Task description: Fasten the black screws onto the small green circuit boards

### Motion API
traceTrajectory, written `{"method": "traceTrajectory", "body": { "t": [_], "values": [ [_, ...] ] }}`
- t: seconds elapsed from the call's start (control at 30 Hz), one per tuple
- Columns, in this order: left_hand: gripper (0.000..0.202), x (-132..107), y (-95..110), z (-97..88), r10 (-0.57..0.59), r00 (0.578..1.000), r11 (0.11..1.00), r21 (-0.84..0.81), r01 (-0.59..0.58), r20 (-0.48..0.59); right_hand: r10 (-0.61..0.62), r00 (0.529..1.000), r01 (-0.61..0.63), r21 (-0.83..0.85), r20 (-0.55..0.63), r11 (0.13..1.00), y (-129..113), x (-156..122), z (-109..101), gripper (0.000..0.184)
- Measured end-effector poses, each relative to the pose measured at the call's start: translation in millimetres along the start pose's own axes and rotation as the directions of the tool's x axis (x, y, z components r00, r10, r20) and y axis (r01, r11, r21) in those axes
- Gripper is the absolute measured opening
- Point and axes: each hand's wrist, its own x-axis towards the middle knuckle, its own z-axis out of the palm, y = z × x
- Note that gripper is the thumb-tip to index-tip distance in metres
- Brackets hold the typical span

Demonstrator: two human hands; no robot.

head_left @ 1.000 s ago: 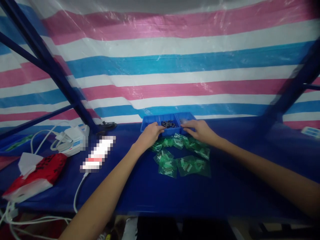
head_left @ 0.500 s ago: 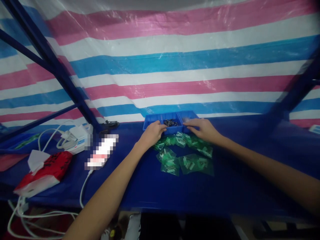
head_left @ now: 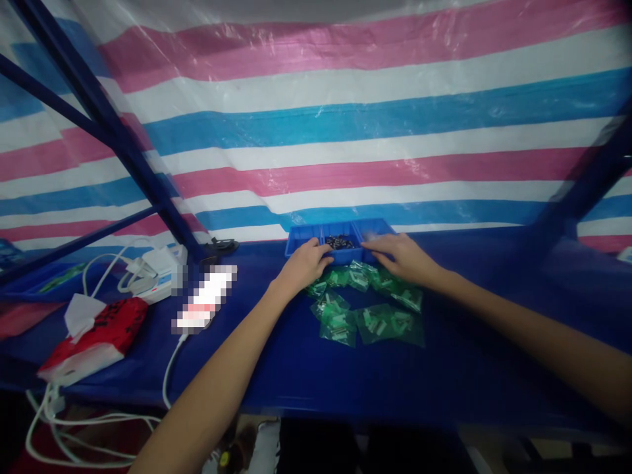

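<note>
A blue compartment box [head_left: 348, 254] stands toward the back of the table, with small dark parts [head_left: 340, 242] in its middle section. My left hand [head_left: 307, 262] grips the front rim at the left, fingers over the edge and thumb in front. At the right part of the same rim, my right hand [head_left: 402, 255] has its fingers closed on the edge. Something pale and blurred lies in the right section, too unclear to name. Just in front of the box are several clear greenish bags [head_left: 388, 324] with small pale pieces inside.
On the blue table [head_left: 276, 368] to the left lie a phone-like pixelated object [head_left: 207, 299] on a white cable, a red tissue pack [head_left: 106, 336] and a white power strip [head_left: 165, 276]. Blue frame posts [head_left: 148, 178] rise at the sides before a striped sheet [head_left: 345, 131].
The whole view has shifted slightly to the right in the picture. Both hands stay at the box's front rim, and the bags lie as before.
</note>
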Motion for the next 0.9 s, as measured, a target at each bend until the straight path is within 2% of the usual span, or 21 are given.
{"method": "traceTrajectory", "body": {
  "t": [0.2, 0.4, 0.6, 0.8, 0.9],
  "values": [
    [0.024, 1.1, 16.9, 6.2, -0.182, 0.983, 0.971, 0.159, 0.180, -0.001, 0.000, 1.000, 0.001, -0.031, 0.013, 1.000, -4.2, -0.3, -2.4, 0.042],
    [0.020, 0.3, 20.6, 9.5, -0.206, 0.971, 0.968, 0.123, 0.221, -0.123, 0.061, 0.998, -0.061, -0.020, 0.013, 0.998, -10.0, -1.6, -3.2, 0.041],
    [0.016, 1.2, 21.9, -2.2, -0.204, 0.954, 0.976, 0.036, 0.217, -0.221, 0.136, 0.989, -0.126, 0.140, -0.063, 0.982, -19.9, -0.1, -12.2, 0.044],
    [0.016, 2.1, 28.1, -20.6, -0.170, 0.942, 0.985, -0.013, 0.174, -0.289, 0.338, 0.928, -0.282, 0.299, -0.157, 0.912, -27.8, 3.7, -21.7, 0.037],
    [0.016, 0.6, 34.6, -26.0, -0.140, 0.941, 0.990, -0.065, 0.126, -0.309, 0.508, 0.855, -0.398, 0.497, -0.103, 0.771, -34.3, 8.5, -24.9, 0.038]
  ]
}}
